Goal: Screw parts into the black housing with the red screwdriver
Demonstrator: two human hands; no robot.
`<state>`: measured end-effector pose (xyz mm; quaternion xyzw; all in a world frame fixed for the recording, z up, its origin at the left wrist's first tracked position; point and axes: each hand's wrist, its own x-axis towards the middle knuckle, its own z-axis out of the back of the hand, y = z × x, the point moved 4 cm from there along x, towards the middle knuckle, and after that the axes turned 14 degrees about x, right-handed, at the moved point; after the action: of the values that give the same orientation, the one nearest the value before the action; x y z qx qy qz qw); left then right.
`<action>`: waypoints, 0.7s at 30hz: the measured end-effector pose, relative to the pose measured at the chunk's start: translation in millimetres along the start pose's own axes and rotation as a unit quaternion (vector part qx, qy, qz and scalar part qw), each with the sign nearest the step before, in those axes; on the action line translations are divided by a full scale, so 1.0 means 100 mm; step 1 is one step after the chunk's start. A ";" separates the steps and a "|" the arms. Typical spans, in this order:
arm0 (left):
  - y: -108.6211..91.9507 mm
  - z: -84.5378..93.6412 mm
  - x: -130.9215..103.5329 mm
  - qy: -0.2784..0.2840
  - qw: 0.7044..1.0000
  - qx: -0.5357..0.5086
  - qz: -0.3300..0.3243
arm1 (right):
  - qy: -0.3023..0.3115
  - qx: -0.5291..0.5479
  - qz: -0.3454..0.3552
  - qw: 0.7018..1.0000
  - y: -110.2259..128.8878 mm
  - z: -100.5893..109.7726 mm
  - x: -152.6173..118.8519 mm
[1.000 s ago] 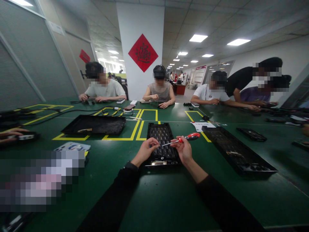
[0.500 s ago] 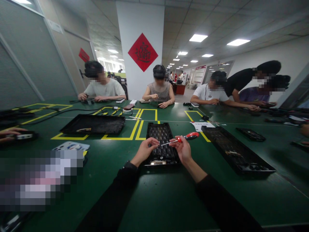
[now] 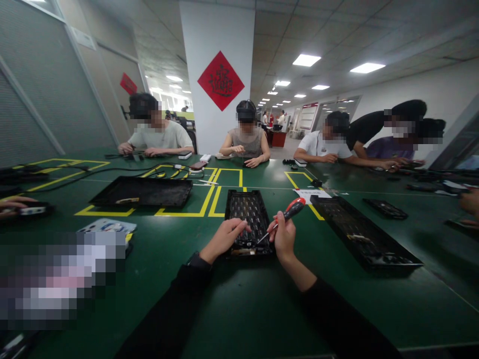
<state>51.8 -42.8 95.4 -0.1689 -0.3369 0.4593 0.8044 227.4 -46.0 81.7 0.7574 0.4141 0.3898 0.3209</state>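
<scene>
In front of me on the green table lies a black plastic casing (image 3: 247,207) with rows of slots and small parts at its near end. My right hand (image 3: 285,238) is closed around a red-and-black screwdriver (image 3: 294,209). Its shaft slants down to the left, and the tip is over the casing's near end; whether it touches a screw is too small to tell. Over the casing's left rim lies my left hand (image 3: 224,238), fingers stretched out across the slots, with nothing visible in them.
A wide black tray (image 3: 142,192) sits to the left, a long black casing (image 3: 362,232) to the right. Behind that casing lies a paper sheet (image 3: 312,195). Yellow tape (image 3: 205,202) marks the table. A blurred-out object (image 3: 63,279) is at near left. Several people work around the table.
The screwdriver has swung from nearly level to a steep slant, its tip lowered to the casing's near end. My left hand has moved off the tip, and its fingers have straightened.
</scene>
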 end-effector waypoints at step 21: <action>-0.16 -0.10 -0.05 0.081 0.980 0.134 -0.122 | 0.016 -0.066 0.024 0.997 0.04 -0.07 -0.08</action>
<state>67.1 -55.4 95.5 -0.0542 -0.2238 0.3836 0.8943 219.7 -54.2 86.2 0.7375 0.3745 0.4362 0.3543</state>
